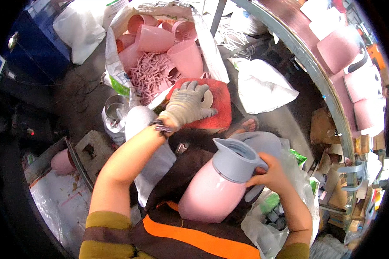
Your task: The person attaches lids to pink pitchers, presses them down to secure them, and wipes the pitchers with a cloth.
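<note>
My right hand [268, 172] is closed on the grey handle of a pink thermal jug [214, 190]. The jug leans across my lap, its grey collar and pouring spout [233, 157] tilted up and away from me. My left hand [188, 105], in a pale knitted glove, reaches forward over a red block-like surface [220, 93]. Its thumb and fingers curve about a pale ring [207, 99], which is partly hidden by the glove.
Ahead stands a white sack [216, 60] holding pink shells [155, 39] and pink strips. A stuffed white bag [263, 86] lies right of it. Pink jug bodies [339, 47] line a curved bench [320, 73]. Beside my right arm, a plastic bag [268, 224] contains grey parts.
</note>
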